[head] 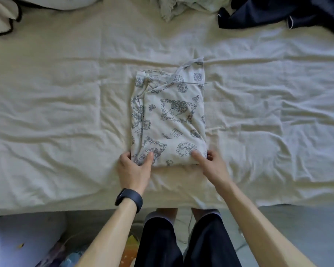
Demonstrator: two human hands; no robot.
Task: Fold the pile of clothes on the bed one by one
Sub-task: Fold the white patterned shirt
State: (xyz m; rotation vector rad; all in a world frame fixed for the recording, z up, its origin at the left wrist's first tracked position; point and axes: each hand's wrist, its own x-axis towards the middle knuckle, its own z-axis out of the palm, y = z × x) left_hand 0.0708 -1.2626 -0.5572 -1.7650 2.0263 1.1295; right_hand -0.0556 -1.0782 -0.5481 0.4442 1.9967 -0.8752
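Here the folded printed garment (168, 120) lies at the middle of the bed (66, 93). The left hand (133, 167) and right hand (210, 163) each pinch a corner toward the bed's near edge, thumbs on top.

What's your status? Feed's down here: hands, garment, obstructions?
Left hand and right hand pinch printed garment at near corners. Garment folded, flat on bed. Unfolded clothes far side, clear of it.

A cream pillow (0, 18) edged in black piping lies at the far left corner of the bed (46, 132). A black wristband (129, 199) circles one wrist. Below the bed's near edge are dark shorts (181, 245), a thin white cable (189, 222) on the floor, and a yellow packet (132, 240).
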